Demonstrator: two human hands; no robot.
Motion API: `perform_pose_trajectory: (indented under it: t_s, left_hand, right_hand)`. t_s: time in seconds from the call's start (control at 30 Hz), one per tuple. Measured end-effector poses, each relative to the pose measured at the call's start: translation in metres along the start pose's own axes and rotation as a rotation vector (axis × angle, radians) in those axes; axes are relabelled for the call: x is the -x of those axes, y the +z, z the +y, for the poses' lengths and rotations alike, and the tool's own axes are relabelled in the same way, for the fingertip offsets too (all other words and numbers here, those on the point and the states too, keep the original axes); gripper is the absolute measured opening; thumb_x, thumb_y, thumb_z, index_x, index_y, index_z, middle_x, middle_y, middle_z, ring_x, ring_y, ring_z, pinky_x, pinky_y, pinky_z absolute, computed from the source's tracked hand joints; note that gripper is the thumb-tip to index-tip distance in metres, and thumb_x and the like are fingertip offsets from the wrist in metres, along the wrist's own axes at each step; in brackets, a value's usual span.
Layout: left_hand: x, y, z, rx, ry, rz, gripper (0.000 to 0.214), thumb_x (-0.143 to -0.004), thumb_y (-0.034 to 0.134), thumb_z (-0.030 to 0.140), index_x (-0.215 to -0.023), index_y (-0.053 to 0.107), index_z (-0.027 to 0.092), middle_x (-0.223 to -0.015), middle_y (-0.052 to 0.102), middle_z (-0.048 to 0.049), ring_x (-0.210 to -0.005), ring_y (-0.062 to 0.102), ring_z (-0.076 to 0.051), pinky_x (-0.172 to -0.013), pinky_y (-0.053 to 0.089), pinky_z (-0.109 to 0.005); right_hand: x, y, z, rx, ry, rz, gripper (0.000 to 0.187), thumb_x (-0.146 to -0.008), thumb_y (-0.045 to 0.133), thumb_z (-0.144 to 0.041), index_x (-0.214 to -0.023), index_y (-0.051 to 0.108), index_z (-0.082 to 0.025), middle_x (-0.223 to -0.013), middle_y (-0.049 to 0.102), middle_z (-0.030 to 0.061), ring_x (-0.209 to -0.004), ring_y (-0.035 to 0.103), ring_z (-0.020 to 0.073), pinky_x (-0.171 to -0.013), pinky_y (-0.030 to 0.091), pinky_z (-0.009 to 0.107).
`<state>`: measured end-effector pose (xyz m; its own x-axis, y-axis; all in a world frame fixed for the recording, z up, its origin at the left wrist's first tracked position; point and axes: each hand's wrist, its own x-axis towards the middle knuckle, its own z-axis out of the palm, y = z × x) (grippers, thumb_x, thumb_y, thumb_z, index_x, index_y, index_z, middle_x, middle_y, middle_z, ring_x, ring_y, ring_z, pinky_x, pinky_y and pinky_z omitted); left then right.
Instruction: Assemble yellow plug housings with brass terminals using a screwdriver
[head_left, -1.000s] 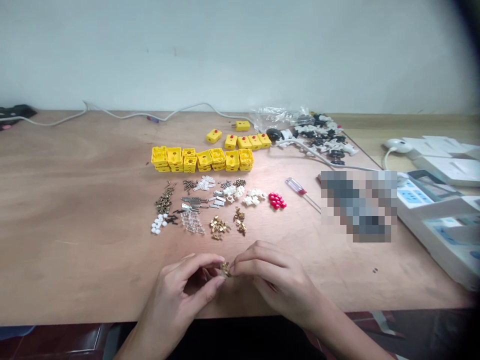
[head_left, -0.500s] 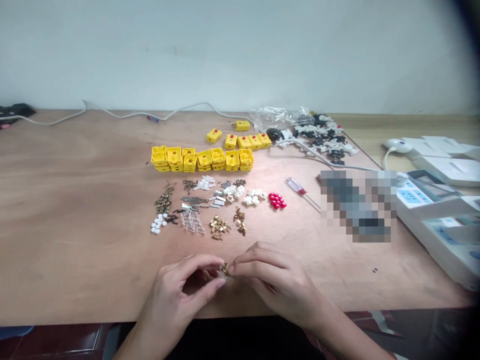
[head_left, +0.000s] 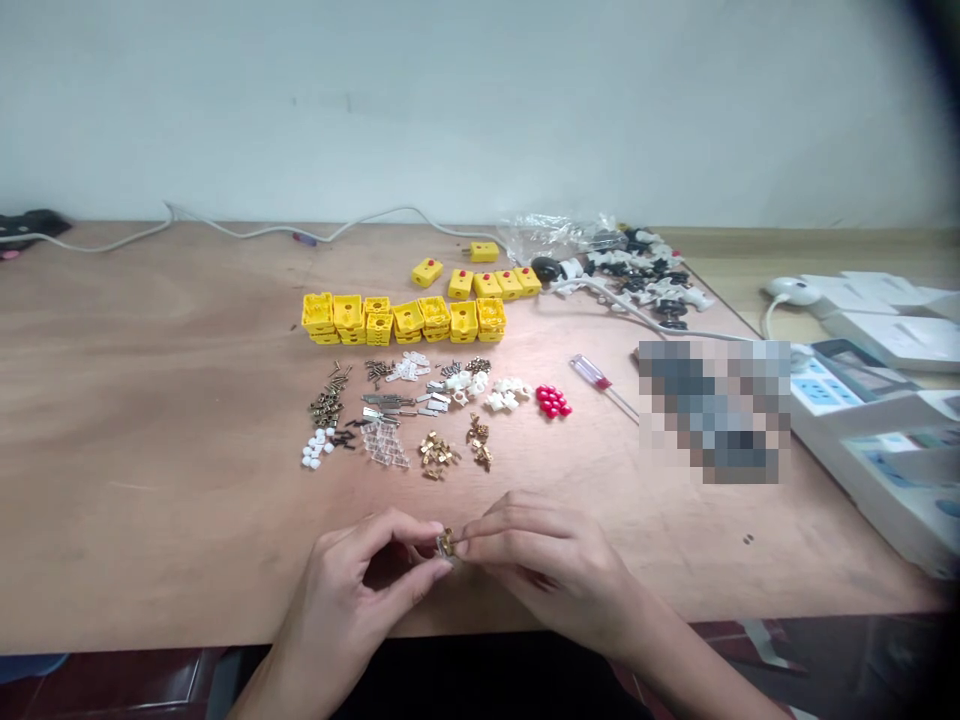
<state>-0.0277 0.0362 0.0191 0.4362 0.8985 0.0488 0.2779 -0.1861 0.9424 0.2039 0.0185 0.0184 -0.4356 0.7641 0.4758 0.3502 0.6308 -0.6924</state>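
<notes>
My left hand (head_left: pixel 356 575) pinches a small clear plastic piece (head_left: pixel 442 549) between thumb and forefinger near the table's front edge. My right hand (head_left: pixel 555 560) comes in from the other side, its fingertips closed on a small brass fitting (head_left: pixel 448 540) that touches the clear piece. How far one sits inside the other is hidden by the fingers. Just beyond the hands lie a pile of brass fittings (head_left: pixel 437 452), a second brass pile (head_left: pixel 478 442) and a patch of clear plastic pieces (head_left: pixel 385 444).
Yellow plastic shells (head_left: pixel 409 320) stand stacked in a row, with yellow plug bodies (head_left: pixel 486 285) behind. Screws, white caps (head_left: pixel 318 447), metal pins (head_left: pixel 388 402) and red beads (head_left: pixel 553 401) lie in piles. A screwdriver (head_left: pixel 592 373) rests right of them, near a power strip (head_left: pixel 821 385).
The brass fitting has turned slightly against the clear piece between my fingertips, and more of it shows. Both hands stay in nearly the same place.
</notes>
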Motion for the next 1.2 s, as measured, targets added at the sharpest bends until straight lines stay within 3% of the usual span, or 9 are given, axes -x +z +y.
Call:
perform_pose_trajectory:
  t_s: [0.4,0.7,0.93,1.07,1.2]
  left_hand:
    - [0.0001,0.0022,-0.0008,-0.038,0.016,-0.001,0.004,-0.09,0.072,0.019,-0.09,0.07,0.023,-0.078,0.074,0.004,-0.068,0.07,-0.012,-0.064,0.056,-0.019]
    - [-0.0025,0.0053,0.0024,-0.124,0.106,0.096,0.025,-0.089,0.065,0.005,-0.101,0.068,0.027,-0.093,0.077,0.0056,-0.081,0.074,-0.012,-0.076,0.058,-0.018]
    - [-0.0032,0.0079,0.0058,-0.133,0.146,0.104,0.016,-0.088,0.071,0.008,-0.088,0.066,0.023,-0.095,0.077,0.0025,-0.081,0.074,-0.013,-0.075,0.058,-0.018]
    - [-0.0024,0.0072,0.0058,-0.114,0.077,0.085,0.017,-0.086,0.074,0.008,-0.083,0.065,0.023,-0.097,0.076,0.0022,-0.082,0.073,-0.014,-0.071,0.057,-0.017]
    - [-0.0012,0.0072,0.0045,-0.108,0.031,0.043,0.019,-0.086,0.071,0.006,-0.081,0.066,0.023,-0.099,0.075,0.0021,-0.085,0.072,-0.014,-0.072,0.056,-0.018]
  right_hand:
    - [-0.0003,0.0029,-0.0024,0.073,0.004,-0.021,0.029,-0.098,0.056,-0.005,-0.119,0.067,-0.021,-0.095,0.08,0.0053,-0.082,0.075,0.0155,-0.072,0.061,0.03]
    - [-0.0046,0.0028,-0.0066,0.077,0.035,-0.048,0.044,-0.096,0.051,-0.003,-0.135,0.06,-0.022,-0.104,0.08,0.0066,-0.087,0.075,0.0166,-0.076,0.062,0.033]
    - [-0.0038,0.0071,-0.0033,0.101,0.096,-0.036,0.022,-0.101,0.057,-0.014,-0.12,0.066,-0.02,-0.094,0.078,0.0056,-0.079,0.072,0.0163,-0.068,0.06,0.03]
    - [-0.0031,0.0077,-0.0007,0.105,0.091,-0.051,0.021,-0.099,0.06,-0.014,-0.118,0.068,-0.019,-0.102,0.078,0.0071,-0.088,0.071,0.0178,-0.077,0.061,0.033]
    - [-0.0019,0.0077,-0.0005,0.103,0.129,-0.043,0.015,-0.099,0.063,-0.021,-0.112,0.07,-0.018,-0.097,0.074,0.0078,-0.086,0.069,0.0175,-0.072,0.061,0.03]
